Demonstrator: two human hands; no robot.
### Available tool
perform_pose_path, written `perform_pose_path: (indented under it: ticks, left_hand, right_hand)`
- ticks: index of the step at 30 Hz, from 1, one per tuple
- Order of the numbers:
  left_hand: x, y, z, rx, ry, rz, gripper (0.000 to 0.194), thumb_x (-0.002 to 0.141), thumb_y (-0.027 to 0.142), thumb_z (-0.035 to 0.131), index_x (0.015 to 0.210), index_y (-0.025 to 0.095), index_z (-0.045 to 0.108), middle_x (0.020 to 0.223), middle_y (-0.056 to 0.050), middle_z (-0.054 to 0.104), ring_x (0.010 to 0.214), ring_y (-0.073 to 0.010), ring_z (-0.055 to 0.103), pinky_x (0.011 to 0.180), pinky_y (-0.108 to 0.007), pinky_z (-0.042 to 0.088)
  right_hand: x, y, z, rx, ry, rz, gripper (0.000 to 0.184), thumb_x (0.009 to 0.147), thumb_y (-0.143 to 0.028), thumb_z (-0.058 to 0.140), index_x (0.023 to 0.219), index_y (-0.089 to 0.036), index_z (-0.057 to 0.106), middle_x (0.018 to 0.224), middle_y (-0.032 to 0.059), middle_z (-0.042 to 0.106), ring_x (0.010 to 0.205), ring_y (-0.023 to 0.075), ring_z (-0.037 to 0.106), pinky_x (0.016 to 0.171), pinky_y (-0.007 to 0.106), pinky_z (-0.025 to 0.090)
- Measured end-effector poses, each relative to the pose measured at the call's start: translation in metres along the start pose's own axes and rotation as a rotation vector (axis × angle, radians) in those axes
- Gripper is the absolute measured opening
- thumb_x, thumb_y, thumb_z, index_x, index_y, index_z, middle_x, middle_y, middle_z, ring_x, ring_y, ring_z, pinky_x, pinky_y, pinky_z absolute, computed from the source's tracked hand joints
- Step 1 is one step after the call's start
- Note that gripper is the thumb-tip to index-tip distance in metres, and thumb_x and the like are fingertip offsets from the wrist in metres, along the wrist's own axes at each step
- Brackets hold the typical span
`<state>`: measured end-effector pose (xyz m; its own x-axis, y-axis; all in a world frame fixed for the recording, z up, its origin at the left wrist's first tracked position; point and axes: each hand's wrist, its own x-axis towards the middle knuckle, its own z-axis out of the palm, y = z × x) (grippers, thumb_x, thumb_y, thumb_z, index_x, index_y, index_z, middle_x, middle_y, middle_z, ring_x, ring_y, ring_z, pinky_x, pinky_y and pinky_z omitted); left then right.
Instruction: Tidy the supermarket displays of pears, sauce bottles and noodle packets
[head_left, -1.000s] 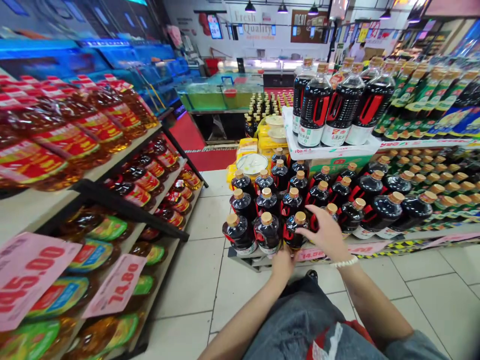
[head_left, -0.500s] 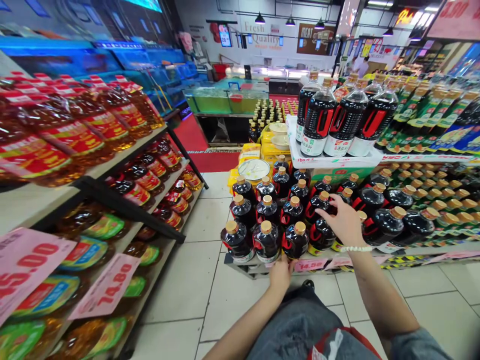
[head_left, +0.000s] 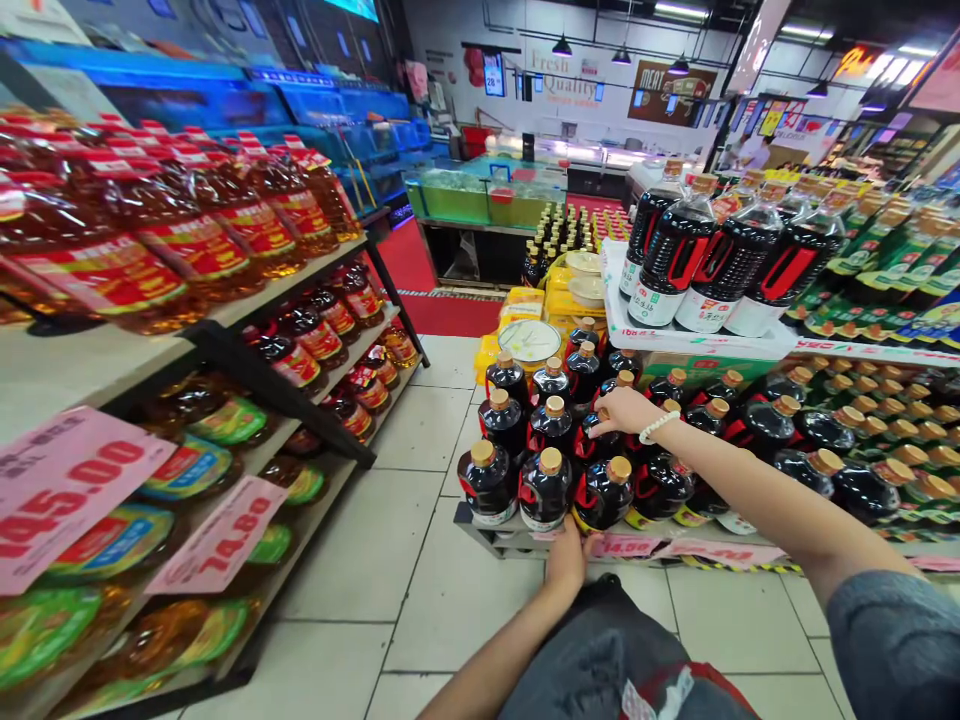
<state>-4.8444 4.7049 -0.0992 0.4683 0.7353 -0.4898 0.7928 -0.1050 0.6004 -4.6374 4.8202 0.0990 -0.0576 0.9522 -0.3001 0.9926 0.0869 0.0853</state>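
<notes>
Several dark sauce bottles with gold caps and red handles stand in rows on a low shelf. In the front row, one bottle (head_left: 602,495) has my left hand (head_left: 568,560) at its base by the shelf edge, fingers closed there and their tips partly hidden. My right hand (head_left: 628,412), a beaded bracelet on its wrist, reaches over to a bottle (head_left: 594,440) one row behind. Its fingers are bent down around that bottle's top, whose cap is hidden beneath them. Both bottles stand upright.
Larger dark bottles (head_left: 679,260) stand on a raised white tray (head_left: 622,325) behind. Yellow packs (head_left: 523,300) and a round plate (head_left: 529,341) sit at the back left. Across the tiled aisle (head_left: 420,500), an oil shelf (head_left: 292,290) carries pink price signs (head_left: 217,535).
My right hand has moved left from above the bottles and closed over one in the second row. My left hand stays at the front bottle's base. The view has shifted slightly.
</notes>
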Motion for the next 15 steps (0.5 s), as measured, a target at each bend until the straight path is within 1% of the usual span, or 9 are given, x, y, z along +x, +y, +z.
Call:
perform_pose_path:
  ticks: [2, 3, 5, 9, 11, 12, 13, 15]
  left_hand:
    - [0.002, 0.0, 0.004, -0.015, -0.001, 0.009, 0.045, 0.1, 0.035, 0.056, 0.134, 0.008, 0.043, 0.115, -0.02, 0.073, 0.11, -0.0265, 0.07, 0.084, -0.029, 0.048]
    - [0.003, 0.001, 0.006, -0.015, 0.0, 0.008, 0.045, 0.1, 0.034, 0.056, 0.134, 0.008, 0.042, 0.114, -0.021, 0.073, 0.11, -0.0271, 0.07, 0.083, -0.03, 0.048]
    - [0.005, 0.002, 0.009, -0.01, 0.001, -0.006, 0.045, 0.1, 0.034, 0.055, 0.134, 0.007, 0.042, 0.111, -0.021, 0.073, 0.108, -0.029, 0.071, 0.082, -0.031, 0.049]
    - [0.005, 0.005, 0.011, 0.018, 0.001, -0.015, 0.051, 0.1, 0.038, 0.056, 0.135, 0.006, 0.041, 0.111, -0.024, 0.073, 0.11, -0.0306, 0.071, 0.082, -0.033, 0.05]
    - [0.004, 0.006, 0.01, 0.039, 0.004, -0.009, 0.051, 0.1, 0.041, 0.056, 0.135, 0.006, 0.042, 0.111, -0.024, 0.073, 0.11, -0.0309, 0.07, 0.083, -0.034, 0.05]
    - [0.002, 0.006, 0.009, 0.049, 0.005, -0.006, 0.051, 0.1, 0.042, 0.056, 0.134, 0.007, 0.042, 0.111, -0.023, 0.073, 0.11, -0.0311, 0.071, 0.083, -0.034, 0.05]
    - [0.001, 0.006, 0.009, 0.059, 0.007, -0.005, 0.051, 0.1, 0.042, 0.055, 0.134, 0.007, 0.043, 0.111, -0.023, 0.073, 0.11, -0.0313, 0.071, 0.084, -0.034, 0.05]
    - [-0.001, 0.005, 0.009, 0.077, 0.011, -0.003, 0.051, 0.101, 0.043, 0.053, 0.135, 0.007, 0.042, 0.111, -0.023, 0.073, 0.109, -0.0315, 0.071, 0.083, -0.034, 0.05]
  right_hand:
    - [0.002, 0.005, 0.001, -0.006, 0.013, -0.052, 0.056, 0.08, -0.07, 0.07, 0.103, -0.019, 0.075, 0.092, 0.0116, 0.076, 0.09, 0.0277, 0.07, 0.07, 0.028, 0.042]
    - [0.003, 0.006, 0.002, -0.005, 0.025, -0.051, 0.058, 0.08, -0.071, 0.07, 0.106, -0.02, 0.075, 0.093, 0.0115, 0.076, 0.09, 0.0278, 0.07, 0.07, 0.028, 0.042]
    - [0.003, 0.004, 0.007, 0.007, 0.055, -0.006, 0.061, 0.078, -0.073, 0.07, 0.109, -0.021, 0.075, 0.095, 0.0118, 0.076, 0.092, 0.0282, 0.07, 0.069, 0.028, 0.042]
    - [-0.002, -0.006, 0.012, 0.054, 0.099, 0.137, 0.061, 0.074, -0.075, 0.073, 0.101, -0.02, 0.075, 0.093, 0.0114, 0.075, 0.091, 0.0278, 0.069, 0.068, 0.028, 0.043]
    - [-0.005, -0.004, 0.005, 0.094, 0.095, 0.155, 0.06, 0.071, -0.075, 0.075, 0.097, -0.021, 0.075, 0.091, 0.0099, 0.075, 0.089, 0.0269, 0.069, 0.069, 0.028, 0.043]
    - [-0.007, 0.0, -0.001, 0.123, 0.106, 0.158, 0.06, 0.072, -0.076, 0.073, 0.096, -0.022, 0.075, 0.091, 0.0091, 0.076, 0.088, 0.0263, 0.069, 0.069, 0.028, 0.044]
    - [-0.008, 0.006, -0.008, 0.154, 0.142, 0.175, 0.06, 0.075, -0.078, 0.068, 0.097, -0.022, 0.075, 0.092, 0.0086, 0.076, 0.089, 0.0257, 0.069, 0.071, 0.028, 0.045]
    - [-0.01, 0.022, -0.024, 0.192, 0.264, 0.268, 0.063, 0.089, -0.078, 0.049, 0.102, -0.022, 0.074, 0.096, 0.0094, 0.076, 0.092, 0.025, 0.068, 0.075, 0.03, 0.046]
